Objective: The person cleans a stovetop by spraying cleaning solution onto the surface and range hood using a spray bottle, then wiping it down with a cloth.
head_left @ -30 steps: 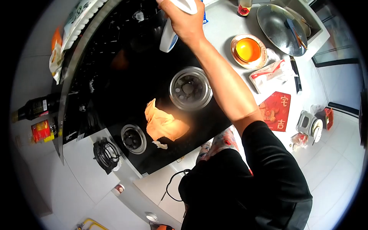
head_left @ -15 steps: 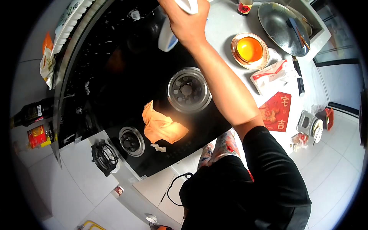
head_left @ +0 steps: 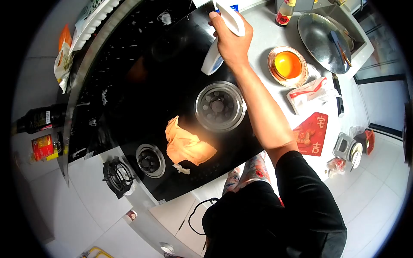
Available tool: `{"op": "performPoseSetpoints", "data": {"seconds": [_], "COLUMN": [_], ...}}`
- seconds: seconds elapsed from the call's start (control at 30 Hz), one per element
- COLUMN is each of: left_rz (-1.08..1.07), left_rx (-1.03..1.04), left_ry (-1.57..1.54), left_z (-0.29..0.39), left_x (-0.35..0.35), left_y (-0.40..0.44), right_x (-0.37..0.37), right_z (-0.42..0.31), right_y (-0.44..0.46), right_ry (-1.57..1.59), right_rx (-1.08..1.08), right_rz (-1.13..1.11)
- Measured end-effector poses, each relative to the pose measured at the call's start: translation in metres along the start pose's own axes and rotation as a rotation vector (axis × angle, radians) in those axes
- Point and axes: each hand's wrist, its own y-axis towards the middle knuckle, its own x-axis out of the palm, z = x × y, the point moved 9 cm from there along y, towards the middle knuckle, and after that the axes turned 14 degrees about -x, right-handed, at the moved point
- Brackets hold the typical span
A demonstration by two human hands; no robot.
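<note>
My right hand point(head_left: 234, 45) is closed around a white bottle with blue markings point(head_left: 211, 59), held tilted above the far part of the black glass stove top point(head_left: 172, 81). The bottle's other end shows above my fingers, but its exact shape is partly hidden by them. Below my forearm is a round steel burner point(head_left: 218, 106) without a grate. A crumpled orange cloth point(head_left: 187, 144) lies on the stove between this burner and a smaller burner point(head_left: 150, 161). Beside the cloth rests a small crumpled white tissue point(head_left: 181, 169). My left hand is out of view.
On the right counter stand an orange bowl point(head_left: 288, 65) on a plate, a tissue pack point(head_left: 307, 92), a lidded pan point(head_left: 322, 43) and a sauce bottle point(head_left: 285, 13). A red printed sheet point(head_left: 312, 134) lies nearer. A black burner grate point(head_left: 117, 177) sits at left.
My right hand and the white bottle show lower and farther right, with more of the bottle visible. The whole view has shifted slightly. The cloth stays on the stove.
</note>
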Motion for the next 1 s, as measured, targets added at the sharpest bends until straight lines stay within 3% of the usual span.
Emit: {"op": "performPoseSetpoints", "data": {"seconds": [0.07,0.2,0.33,0.47,0.5,0.63,0.73,0.8,0.87,0.93,0.97,1.0], "left_rz": [-0.012,-0.057,-0.079,-0.103,-0.057,-0.005,0.123,-0.11,-0.044,-0.219,0.055,0.029], "left_rx": [0.009,0.062,0.173,0.2,0.313,0.241,0.407,0.153,0.215,0.203,0.405,0.255], "left_ry": [-0.004,-0.053,-0.195,-0.373,-0.319,-0.387,-0.205,-0.472,-0.501,-0.785,-0.408,-0.395], "left_z": [0.001,-0.001,-0.018,-0.034,-0.031,-0.057,-0.075,-0.122,-0.146,-0.163,-0.15,-0.157], "left_x": [0.002,0.012,0.024,0.036,0.039,0.044,0.044,0.065,0.066,0.072,0.052,0.048], "left_y": [0.004,0.008,0.01,0.014,0.014,0.026,0.024,0.051,0.053,0.046,0.025,0.025], "right_x": [0.007,-0.009,-0.013,0.053,0.069,0.158,0.22,0.262,0.303,0.342,0.362,0.382], "right_z": [0.031,0.012,-0.007,-0.081,-0.096,-0.179,-0.232,-0.267,-0.303,-0.33,-0.337,-0.343], "right_y": [-0.011,-0.024,-0.05,-0.087,-0.103,-0.173,-0.241,-0.283,-0.319,-0.352,-0.369,-0.384], "right_ry": [-0.019,-0.031,-0.111,-0.052,-0.042,0.091,0.2,0.271,0.269,0.263,0.232,0.201], "right_rx": [0.261,0.23,0.393,0.278,0.227,-0.028,-0.199,-0.261,-0.336,-0.429,-0.456,-0.487], "right_rz": [-0.081,-0.091,-0.126,-0.425,-0.519,-0.794,-0.903,-0.936,-0.974,-0.991,-1.001,-1.009]}}
